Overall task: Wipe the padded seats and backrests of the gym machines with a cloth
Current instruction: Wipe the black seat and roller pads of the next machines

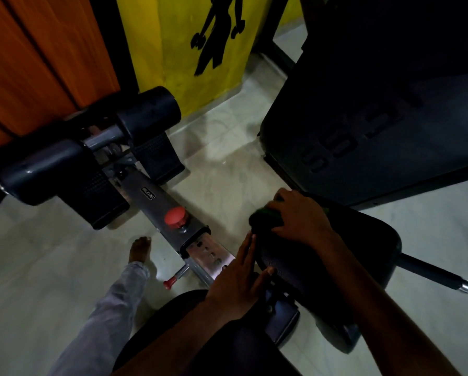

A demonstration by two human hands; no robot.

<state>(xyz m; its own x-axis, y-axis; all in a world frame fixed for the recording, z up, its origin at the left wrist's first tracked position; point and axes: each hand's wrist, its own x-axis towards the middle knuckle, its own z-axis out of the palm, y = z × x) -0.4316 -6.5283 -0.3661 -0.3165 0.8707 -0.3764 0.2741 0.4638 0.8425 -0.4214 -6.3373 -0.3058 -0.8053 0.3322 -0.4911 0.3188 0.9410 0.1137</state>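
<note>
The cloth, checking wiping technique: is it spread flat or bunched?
Bunched: the cloth sits wadded under the right hand on the pad.

A: How many hands do you count?
B: Two. The left hand (236, 278) lies near, the right hand (298, 218) just beyond it on the right.
A: Cloths?
B: One dark cloth (264, 219), under the right hand.
A: Padded parts?
B: One padded seat (363, 256) on the near right, and two roller pads on the far left: the left roller pad (45, 169) and the right roller pad (148, 109).
A: Footplates?
B: Two: the left footplate (105, 202) and the right footplate (159, 156).
A: Red parts?
B: Two: one red knob (175, 217) and one red-tipped pin (173, 280).
A: Feet?
B: One bare foot (140, 248), on the floor (37, 267).
</note>
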